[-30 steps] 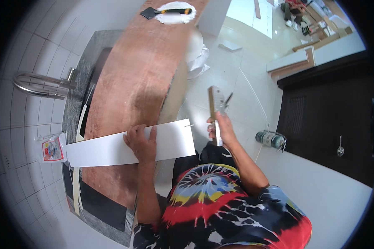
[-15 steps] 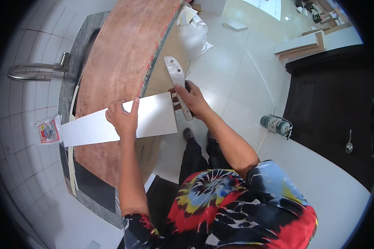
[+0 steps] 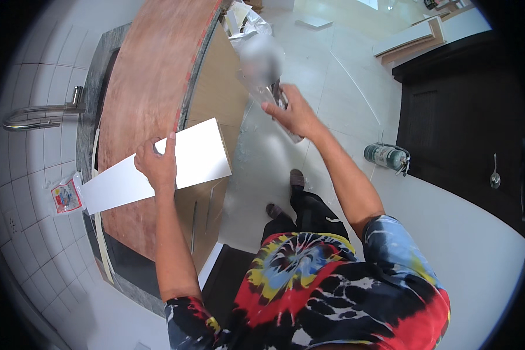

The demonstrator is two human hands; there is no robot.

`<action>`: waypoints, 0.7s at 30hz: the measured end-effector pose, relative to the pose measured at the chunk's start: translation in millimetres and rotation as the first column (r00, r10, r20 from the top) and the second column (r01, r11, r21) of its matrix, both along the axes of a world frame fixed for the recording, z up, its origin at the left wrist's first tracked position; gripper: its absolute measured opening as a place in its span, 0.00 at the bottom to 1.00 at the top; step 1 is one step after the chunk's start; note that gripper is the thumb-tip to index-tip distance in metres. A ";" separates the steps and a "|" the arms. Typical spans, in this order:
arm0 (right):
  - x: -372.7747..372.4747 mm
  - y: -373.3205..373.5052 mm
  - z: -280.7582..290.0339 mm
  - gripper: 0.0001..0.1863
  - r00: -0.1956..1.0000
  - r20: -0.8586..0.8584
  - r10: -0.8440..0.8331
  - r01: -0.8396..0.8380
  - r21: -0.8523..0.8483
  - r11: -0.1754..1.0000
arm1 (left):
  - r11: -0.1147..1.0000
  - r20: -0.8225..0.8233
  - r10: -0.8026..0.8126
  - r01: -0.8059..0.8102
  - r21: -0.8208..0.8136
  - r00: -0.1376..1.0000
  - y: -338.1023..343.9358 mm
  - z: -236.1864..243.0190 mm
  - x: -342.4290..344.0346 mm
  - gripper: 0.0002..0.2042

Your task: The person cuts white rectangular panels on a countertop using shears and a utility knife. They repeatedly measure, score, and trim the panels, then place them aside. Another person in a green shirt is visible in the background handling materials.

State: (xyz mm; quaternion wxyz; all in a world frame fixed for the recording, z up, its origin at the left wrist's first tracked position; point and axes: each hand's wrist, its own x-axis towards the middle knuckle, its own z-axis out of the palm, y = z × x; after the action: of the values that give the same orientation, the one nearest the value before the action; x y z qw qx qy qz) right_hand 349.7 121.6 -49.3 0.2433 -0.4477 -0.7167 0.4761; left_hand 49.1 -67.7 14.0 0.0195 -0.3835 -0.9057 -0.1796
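Observation:
A long white board (image 3: 201, 154) lies slanting across the reddish-brown wooden worktop (image 3: 140, 99), its wider end sticking out past the near edge. My left hand (image 3: 157, 166) grips the board around its middle, thumb and curled fingers at its far edge; a small dark thing shows between them, too unclear to name. My right hand (image 3: 297, 116) is closed around a long, narrow, silvery-pale tool (image 3: 284, 123), held over the floor to the right of the board and apart from it. Motion and a grey blurred patch hide the tool's upper end.
A curved metal tap (image 3: 35, 119) stands by the tiled wall at left. A small plastic packet (image 3: 67, 195) lies at the board's narrow end. A green cylinder (image 3: 387, 156) and a spoon (image 3: 495, 172) are at right. White wrapping (image 3: 248, 23) sits beyond the worktop.
My right hand has moved the tool up and away from the board's end. The left hand keeps its hold on the board. My feet have shifted, and the view has moved slightly.

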 end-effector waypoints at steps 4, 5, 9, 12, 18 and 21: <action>-25.1 -38.0 15.2 0.32 0.949 -0.311 -0.054 -0.064 -0.356 0.932 | 0.999 0.005 -0.015 0.015 0.042 1.000 -6.1 -2.6 -6.2 0.27; -35.6 -47.3 22.9 0.31 0.921 -0.378 -0.096 -0.090 -0.446 0.890 | 1.000 -0.001 -0.006 0.006 0.029 1.000 -6.5 0.5 -4.7 0.27; -73.5 -61.1 6.8 0.28 0.879 -0.472 -0.069 -0.061 -0.255 0.965 | 0.999 -0.010 -0.034 0.034 0.010 0.999 -1.0 9.9 3.1 0.31; -87.6 -68.7 28.2 0.30 0.926 -0.378 -0.023 -0.038 -0.154 0.987 | 0.998 -0.020 -0.055 0.056 0.017 0.998 -3.3 6.6 1.8 0.33; -113.7 -69.4 42.1 0.31 0.946 -0.294 -0.134 0.104 -0.115 0.988 | 0.999 0.020 -0.025 0.025 0.022 0.999 -6.6 12.3 2.6 0.37; -111.1 -66.6 55.7 0.35 0.972 -0.189 -0.139 0.122 -0.097 0.988 | 1.000 0.015 -0.014 0.014 -0.026 1.000 -1.6 12.9 3.9 0.38</action>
State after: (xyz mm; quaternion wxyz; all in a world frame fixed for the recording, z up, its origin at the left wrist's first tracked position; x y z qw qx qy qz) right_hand 238.6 54.9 6.5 0.3241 -0.4548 -0.6374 0.5308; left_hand 52.9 -69.3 26.9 0.0065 -0.3887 -0.9054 -0.1706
